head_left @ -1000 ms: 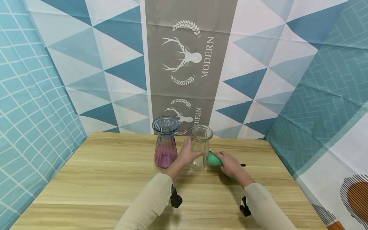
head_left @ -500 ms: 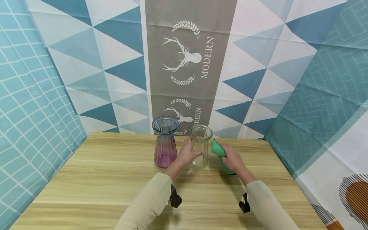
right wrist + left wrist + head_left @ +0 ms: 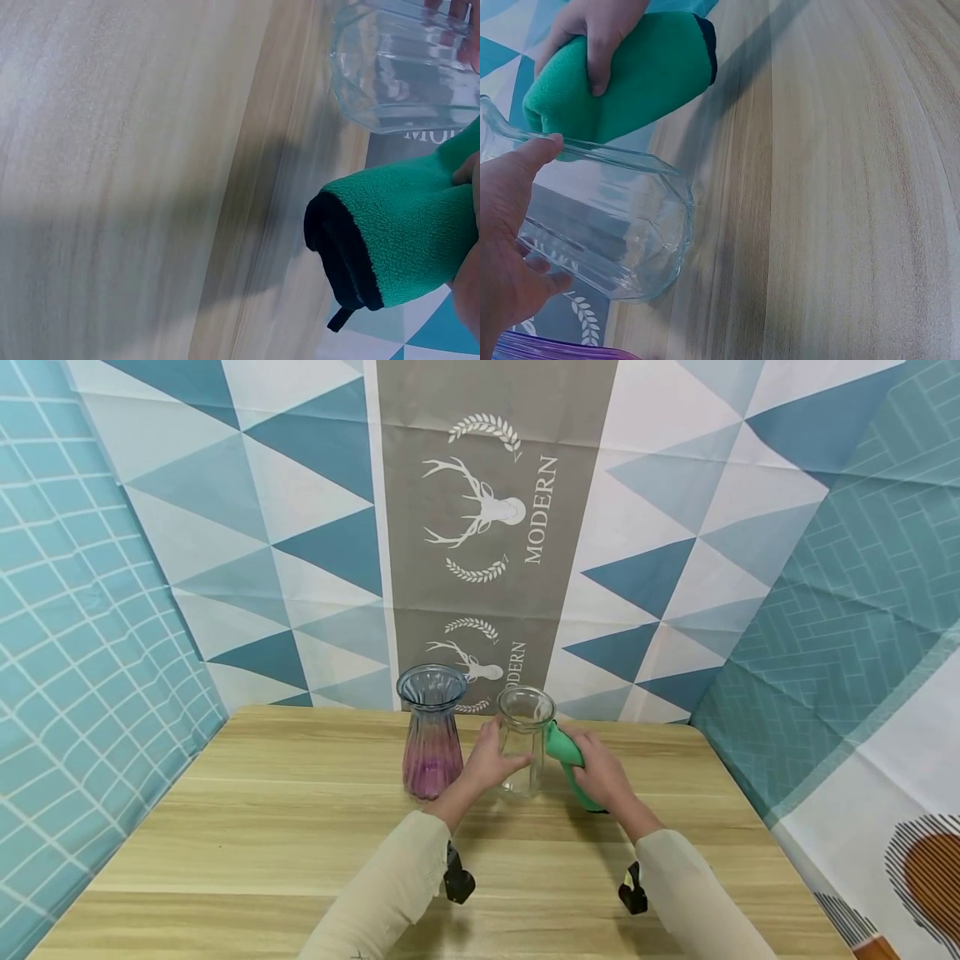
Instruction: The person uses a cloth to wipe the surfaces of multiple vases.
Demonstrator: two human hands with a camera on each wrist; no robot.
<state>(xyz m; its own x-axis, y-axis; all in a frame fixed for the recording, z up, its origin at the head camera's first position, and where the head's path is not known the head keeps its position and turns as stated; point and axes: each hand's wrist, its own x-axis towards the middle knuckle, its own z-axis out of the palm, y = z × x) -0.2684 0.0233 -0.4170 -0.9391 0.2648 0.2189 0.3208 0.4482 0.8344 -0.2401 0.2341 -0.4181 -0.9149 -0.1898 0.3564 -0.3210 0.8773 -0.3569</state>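
A clear glass vase point(image 3: 527, 737) stands upright near the back of the table. My left hand point(image 3: 489, 762) grips its side, thumb on the near face and fingers around the left. My right hand point(image 3: 602, 774) pinches a folded green towel point(image 3: 564, 746) with black edging. In the left wrist view, the towel's upper fold point(image 3: 559, 90) overlaps the vase wall point(image 3: 641, 225) near the neck. The lower end of the towel point(image 3: 390, 225) hangs down in the right wrist view, with a small black loop point(image 3: 340, 319) showing. Part of the towel is hidden behind the right hand's fingers.
A ribbed blue-to-purple glass vase point(image 3: 433, 743) stands just left of the clear one. The wooden table point(image 3: 247, 827) meets a patterned cloth backdrop point(image 3: 495, 527) close behind both vases. Black wrist cameras hang under both sleeves.
The right hand has lifted the towel from low beside the vase, and its upper end is now at the rim's right side. The left hand and both vases stay in place.
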